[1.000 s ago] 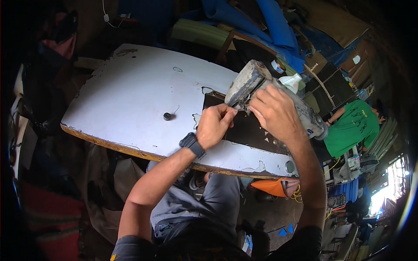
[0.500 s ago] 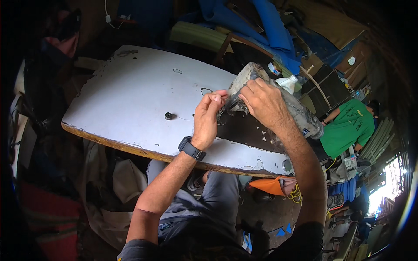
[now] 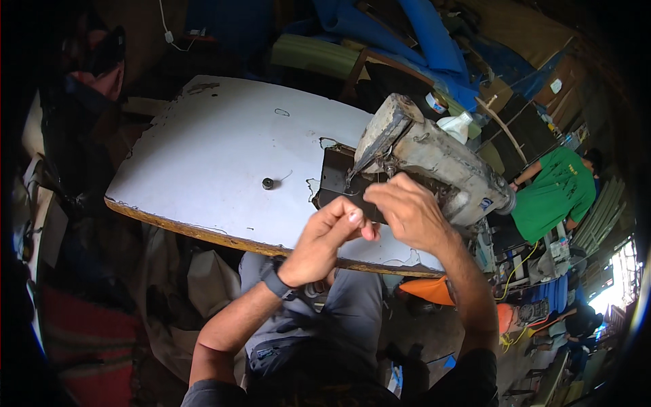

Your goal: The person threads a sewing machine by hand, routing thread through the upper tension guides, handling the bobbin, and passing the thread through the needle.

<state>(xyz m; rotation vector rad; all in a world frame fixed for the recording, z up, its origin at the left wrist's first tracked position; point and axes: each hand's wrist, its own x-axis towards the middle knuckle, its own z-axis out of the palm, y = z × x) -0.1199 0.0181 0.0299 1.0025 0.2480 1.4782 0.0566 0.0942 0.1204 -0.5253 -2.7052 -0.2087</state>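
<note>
A worn grey sewing machine (image 3: pixel 441 159) stands at the right of a white tabletop (image 3: pixel 224 142), over a dark cut-out. My left hand (image 3: pixel 329 234), with a dark watch at the wrist, is held near the table's front edge, thumb and fingertips pinched. Close on its right, in front of the machine's needle end, is my right hand (image 3: pixel 410 210), its fingers bent and drawn together. Whatever is between the fingertips of either hand is too fine to make out. A small black bobbin (image 3: pixel 268 183) with a loose thread tail sits on the tabletop.
Behind the machine are a white plastic bottle (image 3: pixel 456 126) and a small round tin (image 3: pixel 436 103). Blue sheeting (image 3: pixel 434 41) lies at the back. A person in a green shirt (image 3: pixel 556 197) is at the right. An orange piece (image 3: pixel 428 289) hangs below the table's front edge.
Both hands have come down and nearer to me, away from the machine's head, uncovering its needle end and the cut-out. The view has shifted slightly; the bobbin stays on the tabletop.
</note>
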